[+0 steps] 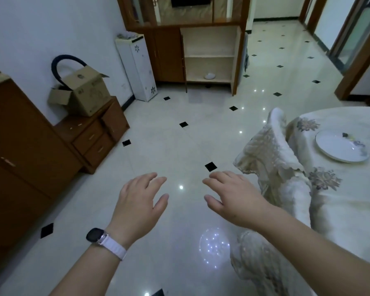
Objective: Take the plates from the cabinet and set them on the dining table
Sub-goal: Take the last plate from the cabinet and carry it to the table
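A wooden cabinet (209,56) stands open at the far wall, its pale shelves bare except for a small white dish (209,76) on the bottom shelf. On the dining table (350,201) at the right, covered with a flowered cloth, lies one white plate (342,148) with a floral print. My left hand (140,207), a watch on its wrist, and my right hand (231,199) are stretched out over the floor with fingers apart, holding nothing. Both hands are far from the cabinet; the right one is close to the table.
Two chairs with cream covers (271,159) stand against the table's left side. A brown dresser (19,154) and a low drawer unit (94,135) with a cardboard box (83,90) line the left wall. A white narrow stand (137,67) sits beside the cabinet. Glossy tiled floor (179,142) lies between.
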Demonstrator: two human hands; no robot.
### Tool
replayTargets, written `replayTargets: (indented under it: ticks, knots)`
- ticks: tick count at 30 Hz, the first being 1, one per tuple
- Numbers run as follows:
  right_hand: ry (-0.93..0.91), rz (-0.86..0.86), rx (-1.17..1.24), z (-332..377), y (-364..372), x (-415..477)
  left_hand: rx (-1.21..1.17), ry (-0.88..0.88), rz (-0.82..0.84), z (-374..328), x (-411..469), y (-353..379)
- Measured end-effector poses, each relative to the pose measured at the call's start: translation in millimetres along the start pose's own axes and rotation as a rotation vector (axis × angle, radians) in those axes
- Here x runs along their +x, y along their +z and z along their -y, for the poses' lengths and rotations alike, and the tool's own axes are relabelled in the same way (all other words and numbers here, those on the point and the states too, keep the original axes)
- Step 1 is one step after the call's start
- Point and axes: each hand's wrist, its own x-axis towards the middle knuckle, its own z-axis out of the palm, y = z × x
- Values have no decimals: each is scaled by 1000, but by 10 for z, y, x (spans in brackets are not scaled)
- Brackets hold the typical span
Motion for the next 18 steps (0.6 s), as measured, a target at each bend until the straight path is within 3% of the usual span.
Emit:
replayTargets:
  ticks: [9,18]
  knots:
    - [-60,12,65,-140,-70,932,9,-17,22,349,746,103]
    - [-3,18,67,53,92,2075,-41,24,29,1268,1589,404]
